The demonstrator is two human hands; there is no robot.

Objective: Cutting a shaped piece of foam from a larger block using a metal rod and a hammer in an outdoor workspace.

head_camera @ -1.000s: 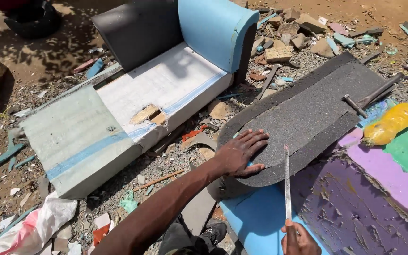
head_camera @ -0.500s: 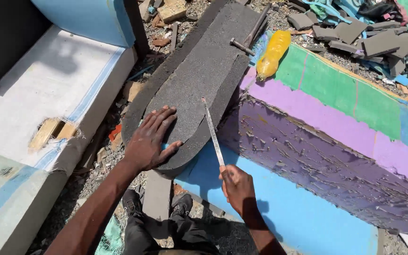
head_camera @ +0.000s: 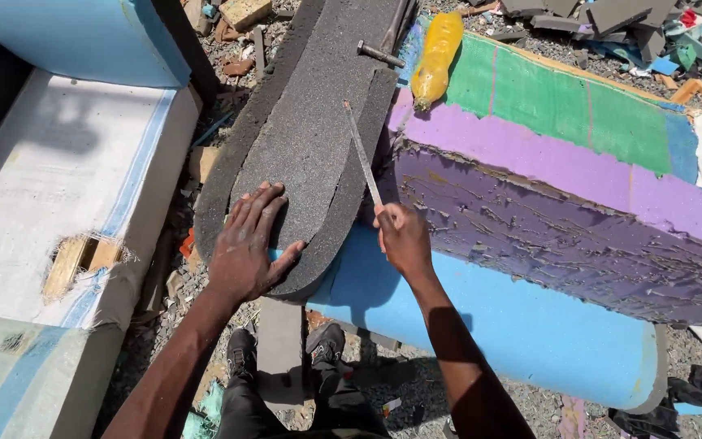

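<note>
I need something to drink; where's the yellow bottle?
In the head view, the yellow bottle lies top centre on the green foam, just right of the grey foam and a bolt.

Yellow plastic bottle (head_camera: 436,57) lying on green-purple foam block (head_camera: 578,122)

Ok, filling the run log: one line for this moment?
left hand: flat on grey foam | right hand: holds thin blade | blade against foam edge

Long dark grey foam slab (head_camera: 310,138) cut off at top edge. Thin metal blade (head_camera: 362,153) handle hidden inside right hand (head_camera: 402,237). Blue foam cylinder (head_camera: 522,321) partly buried under purple block (head_camera: 562,219).
</note>
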